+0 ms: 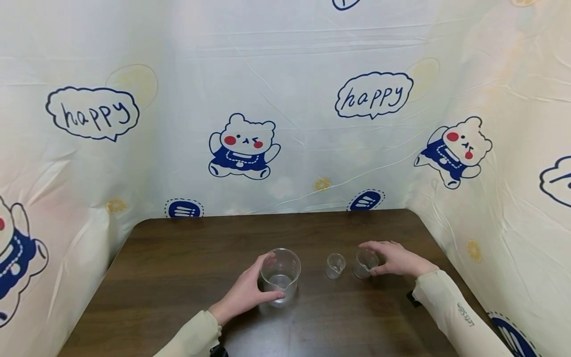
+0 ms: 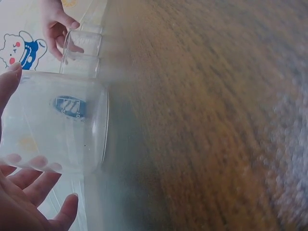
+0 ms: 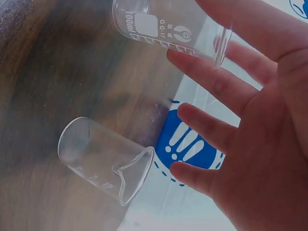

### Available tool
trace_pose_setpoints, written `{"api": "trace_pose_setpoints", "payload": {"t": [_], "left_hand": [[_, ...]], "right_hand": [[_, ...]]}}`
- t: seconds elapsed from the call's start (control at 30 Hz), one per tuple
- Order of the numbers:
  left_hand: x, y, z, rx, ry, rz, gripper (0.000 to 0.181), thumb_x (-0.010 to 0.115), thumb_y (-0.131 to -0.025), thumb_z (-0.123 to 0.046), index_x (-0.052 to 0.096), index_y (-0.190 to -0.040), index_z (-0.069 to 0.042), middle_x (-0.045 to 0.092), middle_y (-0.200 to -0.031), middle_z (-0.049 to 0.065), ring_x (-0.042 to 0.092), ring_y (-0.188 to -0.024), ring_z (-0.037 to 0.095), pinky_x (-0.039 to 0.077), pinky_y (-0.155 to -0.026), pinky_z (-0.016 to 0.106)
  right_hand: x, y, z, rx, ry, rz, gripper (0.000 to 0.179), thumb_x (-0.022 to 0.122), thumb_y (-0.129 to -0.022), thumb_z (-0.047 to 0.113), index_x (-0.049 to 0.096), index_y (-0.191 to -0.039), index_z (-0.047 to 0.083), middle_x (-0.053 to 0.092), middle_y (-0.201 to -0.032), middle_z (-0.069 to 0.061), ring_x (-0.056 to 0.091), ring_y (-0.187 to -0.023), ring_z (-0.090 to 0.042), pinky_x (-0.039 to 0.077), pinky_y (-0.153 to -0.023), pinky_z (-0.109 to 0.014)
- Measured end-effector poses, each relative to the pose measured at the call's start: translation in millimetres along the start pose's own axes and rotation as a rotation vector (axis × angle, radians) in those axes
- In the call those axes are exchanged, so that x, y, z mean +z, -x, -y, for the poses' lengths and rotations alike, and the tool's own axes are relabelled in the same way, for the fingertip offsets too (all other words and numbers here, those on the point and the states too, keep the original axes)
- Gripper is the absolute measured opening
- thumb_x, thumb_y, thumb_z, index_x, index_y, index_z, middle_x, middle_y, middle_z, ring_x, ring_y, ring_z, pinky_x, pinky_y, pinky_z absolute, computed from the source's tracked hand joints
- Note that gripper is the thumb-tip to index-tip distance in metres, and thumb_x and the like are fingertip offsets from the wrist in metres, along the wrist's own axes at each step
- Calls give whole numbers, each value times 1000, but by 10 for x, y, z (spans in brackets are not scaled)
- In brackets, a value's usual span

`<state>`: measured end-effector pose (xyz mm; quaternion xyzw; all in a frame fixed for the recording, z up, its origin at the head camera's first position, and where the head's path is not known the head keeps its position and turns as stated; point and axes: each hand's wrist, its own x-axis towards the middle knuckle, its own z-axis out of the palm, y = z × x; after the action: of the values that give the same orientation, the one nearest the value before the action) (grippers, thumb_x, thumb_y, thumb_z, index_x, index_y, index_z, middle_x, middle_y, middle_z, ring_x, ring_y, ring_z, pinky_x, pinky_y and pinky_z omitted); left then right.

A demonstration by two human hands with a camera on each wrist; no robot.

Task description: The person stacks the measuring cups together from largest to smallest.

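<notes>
Large beaker (image 1: 282, 272) upright, long axis vertical, mouth up, gripped by the left hand (image 1: 243, 293) between thumb and fingers. Medium beaker (image 1: 364, 264), also upright, pinched by the right hand (image 1: 398, 259). Small beaker (image 1: 335, 267) stands on the table (image 1: 178, 277) between the hands, nearer the right. Right wrist view shows the medium beaker's "100ml" print (image 3: 129, 21), illegible from the head.

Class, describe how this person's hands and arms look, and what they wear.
The left hand and right hand are ungloved. The left sleeve and right sleeve are long and pale cream, with wrinkled cuffs; the right one carries dark lettering, too small to read surely. A black object partly shows by each cuff.
</notes>
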<state>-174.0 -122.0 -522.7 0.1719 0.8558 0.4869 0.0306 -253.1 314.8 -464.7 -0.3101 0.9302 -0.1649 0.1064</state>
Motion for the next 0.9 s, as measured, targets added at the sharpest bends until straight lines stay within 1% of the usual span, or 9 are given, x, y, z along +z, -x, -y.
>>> {"api": "trace_pose_setpoints", "payload": {"t": [0.13,0.27,0.33,0.47,0.57,0.63,0.7,0.73,0.9], "left_hand": [[2,1,0,-3,3,1,97,94,-77,-39,41,-155,-20,56,-149,2,54,-136,22,44,-109,54],[2,-3,1,-2,-4,0,97,94,-76,-39,41,-155,-20,57,-148,2,55,-136,21,44,-109,53],[0,-7,0,-2,-6,-1,97,94,-76,-40,41,-155,-20,57,-148,2,55,-136,21,44,-110,53],[-4,-17,-5,3,-3,-3,97,95,-76,-38,42,-155,-18,57,-149,2,54,-137,21,44,-110,52],[-6,-24,-11,8,-1,-5,96,95,-76,-36,42,-155,-18,57,-149,2,54,-137,21,43,-111,52],[-8,-24,-14,10,0,-6,96,95,-76,-35,42,-154,-18,57,-149,2,54,-137,21,43,-111,52],[-8,-22,-13,11,1,-4,96,95,-76,-36,42,-154,-18,57,-149,2,54,-138,21,43,-111,53],[-7,-21,-11,12,2,-4,96,95,-77,-36,42,-155,-18,57,-149,2,54,-138,21,43,-111,53],[-2,-15,6,18,4,-1,97,94,-77,-39,42,-155,-18,57,-148,2,54,-137,20,43,-111,53]], "right_hand": [[7,-7,-12,-28,2,-4,62,88,-84,27,61,-137,11,70,-126,-11,66,-113,-34,37,-100,-76],[14,-14,-35,-28,-12,8,58,88,-85,27,61,-135,14,70,-125,-8,66,-113,-33,38,-100,-75],[12,-15,-35,-31,-14,14,58,87,-85,26,61,-134,14,70,-123,-7,66,-113,-33,38,-101,-74],[-26,-3,1,-26,-52,33,56,86,-86,27,61,-134,11,70,-125,-8,65,-114,-34,38,-103,-73],[-59,16,50,-33,-70,33,56,86,-87,27,62,-133,8,69,-127,-9,65,-116,-35,37,-103,-73],[-75,29,79,-49,-63,25,56,86,-86,28,62,-132,7,69,-127,-10,65,-116,-36,37,-103,-73],[-83,43,107,-47,-63,18,55,86,-86,29,63,-131,8,69,-126,-9,65,-116,-37,35,-104,-74],[-87,51,121,-46,-62,14,54,86,-86,29,63,-131,8,69,-127,-10,63,-120,-40,34,-105,-76],[-114,92,206,-17,-86,8,54,85,-86,29,64,-131,7,69,-131,-14,47,-137,-52,22,-110,-79]]}}
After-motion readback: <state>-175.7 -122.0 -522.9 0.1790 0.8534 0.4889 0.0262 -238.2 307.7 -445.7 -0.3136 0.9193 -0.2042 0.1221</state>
